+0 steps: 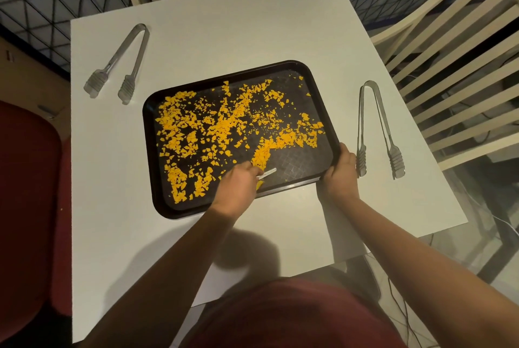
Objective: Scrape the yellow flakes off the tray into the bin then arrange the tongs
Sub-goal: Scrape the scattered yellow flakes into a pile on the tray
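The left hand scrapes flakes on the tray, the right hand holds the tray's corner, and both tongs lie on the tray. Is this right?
Not quite. In the head view both tongs lie on the table, one on each side of the tray, not on it. The rest holds.

Yellow flakes [193, 128] speckle a black tray [323, 89] with a faint square-grid texture, on a plain white desk [252, 24]; both tongs [118, 64] [376, 128] are clear grey, the chairs [438, 38] cream, the floor dark with triangular lines
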`<state>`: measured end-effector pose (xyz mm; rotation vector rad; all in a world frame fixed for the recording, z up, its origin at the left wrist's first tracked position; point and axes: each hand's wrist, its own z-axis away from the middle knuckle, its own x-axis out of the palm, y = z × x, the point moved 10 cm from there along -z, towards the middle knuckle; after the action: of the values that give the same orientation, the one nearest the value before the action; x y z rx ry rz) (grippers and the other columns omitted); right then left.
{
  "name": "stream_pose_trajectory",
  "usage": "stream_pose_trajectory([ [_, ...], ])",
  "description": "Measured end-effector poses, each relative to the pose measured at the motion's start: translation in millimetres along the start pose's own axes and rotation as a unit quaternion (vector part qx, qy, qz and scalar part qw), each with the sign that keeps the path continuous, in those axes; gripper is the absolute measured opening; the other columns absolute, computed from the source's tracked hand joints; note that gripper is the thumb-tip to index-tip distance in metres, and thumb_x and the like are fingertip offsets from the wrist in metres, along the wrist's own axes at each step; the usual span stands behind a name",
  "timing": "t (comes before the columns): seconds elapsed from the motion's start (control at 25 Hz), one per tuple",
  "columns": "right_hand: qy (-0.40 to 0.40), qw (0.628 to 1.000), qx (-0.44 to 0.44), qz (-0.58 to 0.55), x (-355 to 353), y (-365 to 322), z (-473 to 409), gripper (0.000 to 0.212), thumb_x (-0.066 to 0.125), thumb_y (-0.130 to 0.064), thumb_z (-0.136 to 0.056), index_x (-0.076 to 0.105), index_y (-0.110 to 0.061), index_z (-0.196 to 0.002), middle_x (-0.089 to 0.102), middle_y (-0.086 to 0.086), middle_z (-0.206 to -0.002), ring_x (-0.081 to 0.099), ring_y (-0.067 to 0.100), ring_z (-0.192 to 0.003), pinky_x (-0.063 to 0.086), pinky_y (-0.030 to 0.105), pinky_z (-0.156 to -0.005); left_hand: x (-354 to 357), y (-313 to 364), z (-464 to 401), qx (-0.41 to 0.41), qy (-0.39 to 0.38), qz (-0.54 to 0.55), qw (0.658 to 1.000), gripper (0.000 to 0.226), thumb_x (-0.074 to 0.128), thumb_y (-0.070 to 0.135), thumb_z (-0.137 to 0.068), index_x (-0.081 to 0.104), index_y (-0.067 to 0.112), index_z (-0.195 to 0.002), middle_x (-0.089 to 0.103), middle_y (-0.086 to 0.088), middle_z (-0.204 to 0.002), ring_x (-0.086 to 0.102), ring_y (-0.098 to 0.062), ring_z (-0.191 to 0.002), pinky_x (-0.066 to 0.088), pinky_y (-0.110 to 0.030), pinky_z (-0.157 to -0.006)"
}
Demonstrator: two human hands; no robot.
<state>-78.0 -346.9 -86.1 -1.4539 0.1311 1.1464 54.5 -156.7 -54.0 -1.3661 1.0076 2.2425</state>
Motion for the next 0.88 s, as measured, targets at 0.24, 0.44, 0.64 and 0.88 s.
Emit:
stream_pose_trajectory([
  [0.24, 0.004, 1.000, 0.005, 0.008, 1.5, 0.9, -0.3, 0.058, 0.036, -0.002, -0.084, 0.030, -0.015, -0.139, 0.038, 0.011, -0.129, 0.049, 0.029, -0.109, 0.039, 0.034, -0.092, 17.5, 28.6, 6.1, 0.038, -0.043, 0.045, 0.997, 0.026, 0.045, 0.013, -0.095, 0.064, 0.015, -0.112, 0.058, -0.009, -0.107, 0.057, -0.030, -0.099, 0.049, -0.040, -0.083],
  [0.44, -0.002, 1.000, 0.006, 0.006, 1.0, 0.5, -0.5, 0.058, 0.036, -0.001, -0.084, 0.030, -0.015, -0.139, 0.037, 0.011, -0.130, 0.050, 0.028, -0.109, 0.038, 0.033, -0.093, -1.1, -6.4, 8.8, -0.015, 0.027, -0.039, 0.999, 0.028, 0.043, 0.011, -0.095, 0.061, 0.012, -0.116, 0.058, -0.008, -0.106, 0.055, -0.025, -0.098, 0.045, -0.035, -0.082],
  [0.64, 0.003, 1.000, 0.006, 0.008, -0.2, -1.6, 0.9, 0.056, 0.036, -0.002, -0.086, 0.029, -0.013, -0.140, 0.037, 0.013, -0.130, 0.049, 0.031, -0.108, 0.039, 0.035, -0.092, 9.5, 27.0, 12.9, 0.028, 0.018, 0.033, 0.999, 0.027, 0.044, 0.012, -0.094, 0.062, 0.012, -0.115, 0.059, -0.009, -0.106, 0.057, -0.027, -0.098, 0.047, -0.038, -0.084],
  [0.88, 0.003, 1.000, 0.010, 0.028, -0.7, -2.7, 0.9, 0.056, 0.037, -0.001, -0.086, 0.028, -0.011, -0.140, 0.037, 0.014, -0.130, 0.051, 0.034, -0.104, 0.042, 0.038, -0.087, 3.9, -15.6, 14.1, -0.062, 0.056, -0.005, 0.996, 0.027, 0.044, 0.012, -0.095, 0.059, 0.012, -0.117, 0.059, -0.009, -0.108, 0.055, -0.025, -0.098, 0.044, -0.034, -0.082],
])
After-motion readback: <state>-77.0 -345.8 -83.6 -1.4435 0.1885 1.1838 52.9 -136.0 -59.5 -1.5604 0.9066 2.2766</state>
